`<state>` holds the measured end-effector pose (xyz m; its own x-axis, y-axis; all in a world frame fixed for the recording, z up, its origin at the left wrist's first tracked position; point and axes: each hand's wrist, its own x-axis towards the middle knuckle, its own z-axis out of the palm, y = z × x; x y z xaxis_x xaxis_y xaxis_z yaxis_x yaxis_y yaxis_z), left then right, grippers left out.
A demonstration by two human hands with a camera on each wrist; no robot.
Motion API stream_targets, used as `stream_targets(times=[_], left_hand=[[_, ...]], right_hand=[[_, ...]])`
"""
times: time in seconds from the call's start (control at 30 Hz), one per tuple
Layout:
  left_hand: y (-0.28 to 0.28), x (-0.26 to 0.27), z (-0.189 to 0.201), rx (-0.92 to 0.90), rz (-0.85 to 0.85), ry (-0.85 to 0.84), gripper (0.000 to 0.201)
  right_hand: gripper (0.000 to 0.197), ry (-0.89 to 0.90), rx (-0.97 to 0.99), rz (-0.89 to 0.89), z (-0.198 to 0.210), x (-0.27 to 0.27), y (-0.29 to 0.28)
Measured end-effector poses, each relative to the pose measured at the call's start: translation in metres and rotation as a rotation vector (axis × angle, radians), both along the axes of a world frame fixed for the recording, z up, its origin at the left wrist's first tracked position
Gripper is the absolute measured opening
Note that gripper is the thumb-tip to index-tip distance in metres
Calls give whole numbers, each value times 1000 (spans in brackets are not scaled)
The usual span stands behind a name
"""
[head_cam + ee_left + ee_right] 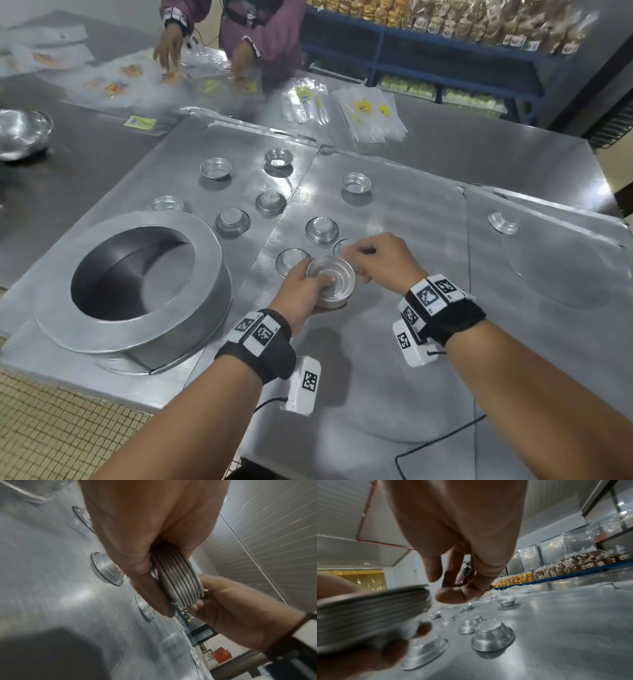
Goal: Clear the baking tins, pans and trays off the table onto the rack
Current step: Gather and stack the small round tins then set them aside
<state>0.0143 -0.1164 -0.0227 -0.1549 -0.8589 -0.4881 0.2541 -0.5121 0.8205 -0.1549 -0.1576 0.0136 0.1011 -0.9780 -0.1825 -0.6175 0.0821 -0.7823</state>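
My left hand [318, 286] grips a stack of small round metal tins [331, 281], thumb inside the top one; the stack's ribbed rims show in the left wrist view [180, 582] and right wrist view [368, 609]. My right hand [363, 258] hovers at the stack's far right rim, fingers loosely curled and holding nothing [447, 588]. Several loose tins lie on flat metal trays [394, 359]: an upturned one [322, 230] just beyond my hands, one [291, 262] half hidden by my left hand, another [356, 182] farther back. A large round pan [137, 284] sits at the left.
Another person [260, 34] handles plastic bags [370, 113] across the table. A metal bowl [24, 132] sits at the far left. Blue shelves [445, 51] with packaged goods stand behind. One tin [503, 222] lies alone at the right. Tiled floor [51, 428] shows past the front-left table edge.
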Motion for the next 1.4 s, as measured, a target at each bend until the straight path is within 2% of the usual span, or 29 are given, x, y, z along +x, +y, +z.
stream_targets(times=[0.17, 0.3, 0.43, 0.5, 0.6, 0.67, 0.73, 0.8, 0.83, 0.9, 0.93, 0.97, 1.03, 1.07, 1.1, 1.13, 1.2, 1.33, 1.4], left_hand=[[-22, 11, 2, 24, 83, -19, 25], [-42, 17, 0, 25, 117, -16, 27], [-58, 19, -5, 28, 152, -9, 27], [-63, 21, -9, 36, 174, -21, 25], [-71, 24, -13, 56, 194, -76, 27], [-74, 26, -16, 62, 214, -102, 30], [-77, 30, -20, 50, 232, -125, 30], [-78, 33, -22, 44, 243, -140, 27], [-78, 35, -23, 41, 247, -139, 27], [-76, 38, -24, 36, 245, -136, 28], [-75, 39, -23, 37, 245, -129, 29], [-74, 39, -23, 42, 245, -119, 29], [-73, 37, -20, 51, 242, -110, 29], [-71, 35, -17, 57, 241, -108, 29], [-69, 33, -14, 67, 240, -104, 30], [-67, 31, -11, 74, 235, -98, 32], [-64, 26, -4, 94, 224, -72, 35], [-54, 17, 6, 107, 254, 69, 31], [-46, 11, 10, 111, 239, 107, 40]], right_hand=[[16, 39, -4, -173, -29, -14, -57], [15, 58, 81, -285, -40, -24, -117], [28, 106, 125, -394, -47, -31, -171], [22, 175, 162, -393, -51, -33, -191], [30, 288, 185, -328, -59, -32, -216], [29, 388, 171, -278, -68, -33, -232], [22, 330, 147, -273, -71, -29, -239], [36, 265, 134, -308, -85, -40, -256], [46, 366, 145, -214, -93, -45, -262], [55, 455, 113, -180, -101, -49, -269], [54, 434, 122, -201, -88, -42, -261], [49, 340, 112, -254, -75, -34, -251], [33, 56, 115, -389, -52, -22, -234], [32, 20, 107, -400, -43, -15, -231], [36, 75, 97, -389, -36, -13, -225], [32, 18, 66, -421, -30, -13, -221], [18, -50, 63, -358, -6, -4, -198], [20, -122, 11, -183, 35, 9, -142], [19, -118, -7, -131, 47, 9, -112]])
